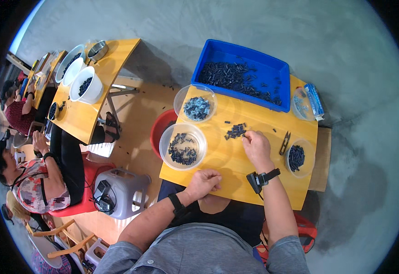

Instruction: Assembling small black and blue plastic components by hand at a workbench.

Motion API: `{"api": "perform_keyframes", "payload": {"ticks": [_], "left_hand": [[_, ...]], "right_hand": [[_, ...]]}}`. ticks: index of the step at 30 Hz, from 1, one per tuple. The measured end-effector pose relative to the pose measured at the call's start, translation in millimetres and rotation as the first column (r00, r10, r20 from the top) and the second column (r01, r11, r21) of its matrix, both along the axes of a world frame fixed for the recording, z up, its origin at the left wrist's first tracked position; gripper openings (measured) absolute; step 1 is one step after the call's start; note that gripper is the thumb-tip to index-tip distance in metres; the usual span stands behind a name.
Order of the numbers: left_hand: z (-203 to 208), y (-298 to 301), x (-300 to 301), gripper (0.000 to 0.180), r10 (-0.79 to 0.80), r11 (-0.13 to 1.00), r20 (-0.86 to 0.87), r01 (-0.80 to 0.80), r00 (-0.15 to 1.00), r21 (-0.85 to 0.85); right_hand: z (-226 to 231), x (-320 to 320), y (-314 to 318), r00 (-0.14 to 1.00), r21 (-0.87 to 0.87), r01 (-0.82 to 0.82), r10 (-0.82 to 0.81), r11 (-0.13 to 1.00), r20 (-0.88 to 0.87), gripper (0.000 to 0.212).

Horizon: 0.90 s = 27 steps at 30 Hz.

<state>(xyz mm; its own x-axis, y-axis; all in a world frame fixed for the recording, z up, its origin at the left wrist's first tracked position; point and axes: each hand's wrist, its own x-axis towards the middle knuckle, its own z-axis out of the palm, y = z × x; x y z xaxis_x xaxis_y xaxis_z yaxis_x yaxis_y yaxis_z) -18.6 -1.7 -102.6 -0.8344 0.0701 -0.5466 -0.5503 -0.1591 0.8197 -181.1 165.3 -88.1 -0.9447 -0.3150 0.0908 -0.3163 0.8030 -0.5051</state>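
My right hand (257, 147) reaches over the yellow table, its fingertips pressed together at the edge of a small loose pile of short black pieces (234, 131). Whether a piece sits between those fingers is hidden. Close to the table's front edge is my left hand (204, 183), with thumb and fingers drawn together; anything in them is too small to make out. Nearest to it stands a clear round tub (164, 157) partly filled with similar black pieces. To the right of my right hand lie black thread snips (285, 143) and a clear bowl (308, 168) of black pieces.
A blue tray (272, 68) of black pieces stands at the back. Beside it are a tub of bluish, clear pieces (196, 108) and a blue packet (315, 101). A red bucket (156, 132) stands left of the table. Another person (39, 182) sits at a neighbouring table (122, 52).
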Motion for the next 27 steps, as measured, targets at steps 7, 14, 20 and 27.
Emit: {"api": "perform_keyframes", "payload": {"ticks": [7, 14, 20, 27], "left_hand": [[12.3, 0.3, -3.1, 0.015, -0.026, 1.0, 0.084, 0.027, 0.996, -0.015], [29.6, 12.2, -6.5, 0.018, 0.176, 0.98, -0.121, -0.162, 0.977, 0.117], [74.0, 16.0, -20.6, 0.024, 0.315, 0.938, -0.226, -0.266, 0.922, 0.222], [85.2, 21.0, -13.6, 0.017, 0.292, 0.942, -0.27, -0.228, 0.918, 0.245]], "right_hand": [[-8.1, 11.8, 7.0, 0.998, -0.3, 0.038, -0.023, 0.953, 0.052, 0.01], [34.6, 59.2, -2.4, 0.885, -0.779, 0.287, 0.157, 0.558, 0.439, 0.007], [59.1, 83.9, -4.9, 0.869, -0.828, 0.245, 0.266, 0.504, 0.418, 0.006], [65.5, 101.3, -2.7, 0.873, -0.844, 0.199, 0.301, 0.498, 0.384, 0.007]]}}
